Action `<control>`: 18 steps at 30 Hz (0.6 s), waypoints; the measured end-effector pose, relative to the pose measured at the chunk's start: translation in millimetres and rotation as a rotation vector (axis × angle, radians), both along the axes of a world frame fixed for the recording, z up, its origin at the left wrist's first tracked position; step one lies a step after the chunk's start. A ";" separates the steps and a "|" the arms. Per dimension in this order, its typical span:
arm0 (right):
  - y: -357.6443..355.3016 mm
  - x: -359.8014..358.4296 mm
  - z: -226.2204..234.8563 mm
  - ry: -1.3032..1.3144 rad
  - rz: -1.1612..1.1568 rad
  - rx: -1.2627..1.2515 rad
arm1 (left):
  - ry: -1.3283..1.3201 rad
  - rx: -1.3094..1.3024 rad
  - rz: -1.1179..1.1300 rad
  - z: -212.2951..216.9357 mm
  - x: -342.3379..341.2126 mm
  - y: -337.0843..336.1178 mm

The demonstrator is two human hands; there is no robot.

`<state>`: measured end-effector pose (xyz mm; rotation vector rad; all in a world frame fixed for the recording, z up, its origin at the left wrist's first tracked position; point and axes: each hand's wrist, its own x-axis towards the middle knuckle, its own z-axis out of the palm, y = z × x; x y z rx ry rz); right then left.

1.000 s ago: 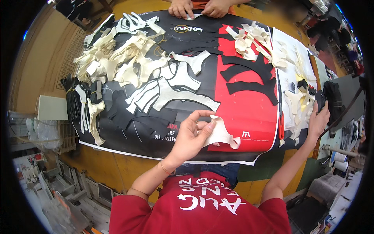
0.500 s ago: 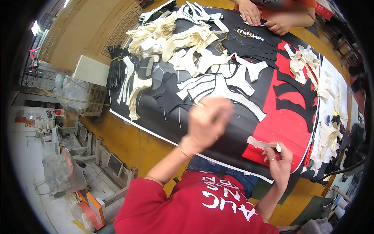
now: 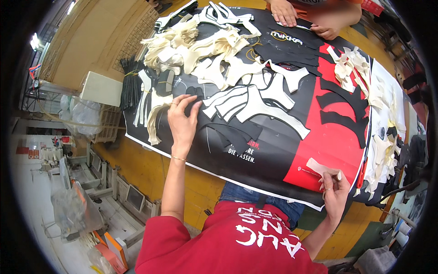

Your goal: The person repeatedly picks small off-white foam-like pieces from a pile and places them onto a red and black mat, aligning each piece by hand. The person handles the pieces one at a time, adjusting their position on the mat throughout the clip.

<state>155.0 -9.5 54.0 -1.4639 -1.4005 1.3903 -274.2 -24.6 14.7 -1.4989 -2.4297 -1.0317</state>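
Banner/poster (image 3: 273, 150): large printed sheet covering tabletop, black w/ red panel at right, white border strip on near edge, white lettering; lies under both hands. Left hand (image 3: 182, 121) rests flat on its black part; right hand (image 3: 335, 192) at its near right corner, over red panel.
Clear plastic bags (image 3: 77, 114): bundled, well left of left hand.
Orange-and-white box (image 3: 114, 249): on floor, below-left of left hand. No screens seen.
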 end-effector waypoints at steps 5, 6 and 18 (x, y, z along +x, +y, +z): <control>0.9 6.5 3.2 -0.043 -0.022 -0.001 | 0.227 0.077 0.054 -1.4 -4.4 -4.4; 1.3 8.1 2.7 -0.039 -0.042 0.005 | 0.192 0.106 0.046 -1.0 -6.8 -6.2; 0.2 47.7 3.9 -0.010 -0.174 0.067 | 0.585 0.407 0.245 120.3 -26.2 -44.8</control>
